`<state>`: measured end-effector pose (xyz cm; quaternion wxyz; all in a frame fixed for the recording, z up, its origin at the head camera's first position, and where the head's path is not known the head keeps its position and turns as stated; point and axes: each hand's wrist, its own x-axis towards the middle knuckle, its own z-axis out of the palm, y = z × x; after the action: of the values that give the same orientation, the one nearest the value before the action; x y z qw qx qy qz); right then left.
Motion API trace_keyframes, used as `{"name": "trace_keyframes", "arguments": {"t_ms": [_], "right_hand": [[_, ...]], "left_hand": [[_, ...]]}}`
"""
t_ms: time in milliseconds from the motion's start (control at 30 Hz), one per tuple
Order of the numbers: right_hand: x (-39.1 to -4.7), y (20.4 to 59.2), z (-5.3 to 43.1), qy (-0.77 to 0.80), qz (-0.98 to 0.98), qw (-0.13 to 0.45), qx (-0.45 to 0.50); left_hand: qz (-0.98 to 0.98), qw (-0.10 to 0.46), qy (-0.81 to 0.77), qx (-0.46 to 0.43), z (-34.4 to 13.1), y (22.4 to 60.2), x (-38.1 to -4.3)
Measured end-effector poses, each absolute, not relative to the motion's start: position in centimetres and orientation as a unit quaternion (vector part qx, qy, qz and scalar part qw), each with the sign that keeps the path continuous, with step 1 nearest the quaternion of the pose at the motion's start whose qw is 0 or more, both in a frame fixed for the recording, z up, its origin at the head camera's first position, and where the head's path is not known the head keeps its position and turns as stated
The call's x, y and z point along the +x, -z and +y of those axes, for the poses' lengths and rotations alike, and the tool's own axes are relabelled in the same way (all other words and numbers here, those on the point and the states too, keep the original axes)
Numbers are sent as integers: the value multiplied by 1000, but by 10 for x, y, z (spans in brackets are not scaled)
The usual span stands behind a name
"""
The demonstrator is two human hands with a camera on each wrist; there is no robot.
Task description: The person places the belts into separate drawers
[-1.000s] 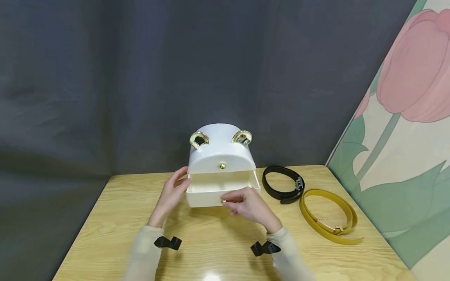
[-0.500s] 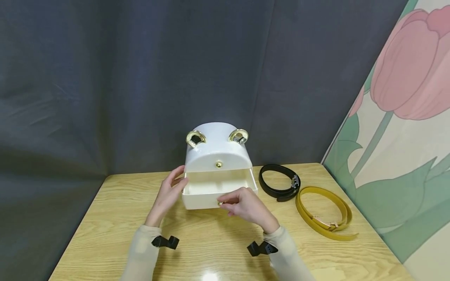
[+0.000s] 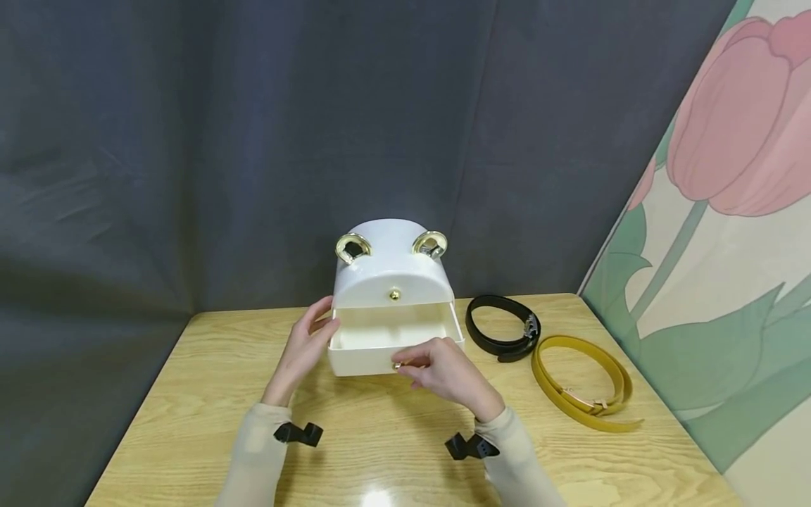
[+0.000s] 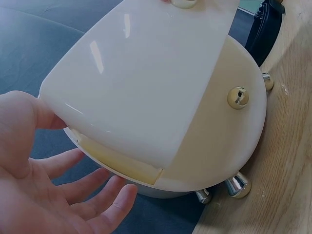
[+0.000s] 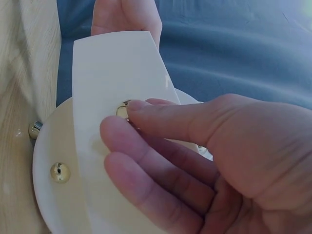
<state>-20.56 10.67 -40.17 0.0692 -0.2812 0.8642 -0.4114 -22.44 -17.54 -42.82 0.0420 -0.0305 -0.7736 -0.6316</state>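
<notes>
A white rounded box with gold eye-like rings stands at the table's back edge. Its white drawer is pulled well out towards me. My right hand pinches the small gold knob on the drawer front between thumb and fingertips. At the box's left side, my left hand touches the drawer's edge with its thumb. In the left wrist view its other fingers spread loosely along the box's side. Below the drawer, a second gold knob sits on a lower panel.
To the box's right lies a coiled black belt with a metal buckle. A coiled mustard-yellow belt lies nearer on the wooden table. Behind hangs a dark curtain; a flower-painted wall borders the right.
The drawer has come slightly further out, with my right hand still pinching its knob. The head view has shifted a little. My left hand stays at the box's side.
</notes>
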Motion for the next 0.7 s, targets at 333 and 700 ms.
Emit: {"name": "trace_keyframes", "arguments": {"t_ms": [333,700], "right_hand": [[-206,391,124,424,847,101,-306],[-215,383,172,423,865,38,-267]], "left_hand": [[-774,45,631,-27,-175,430,-227],[-773,54,632,-30,-175,431,-229]]}}
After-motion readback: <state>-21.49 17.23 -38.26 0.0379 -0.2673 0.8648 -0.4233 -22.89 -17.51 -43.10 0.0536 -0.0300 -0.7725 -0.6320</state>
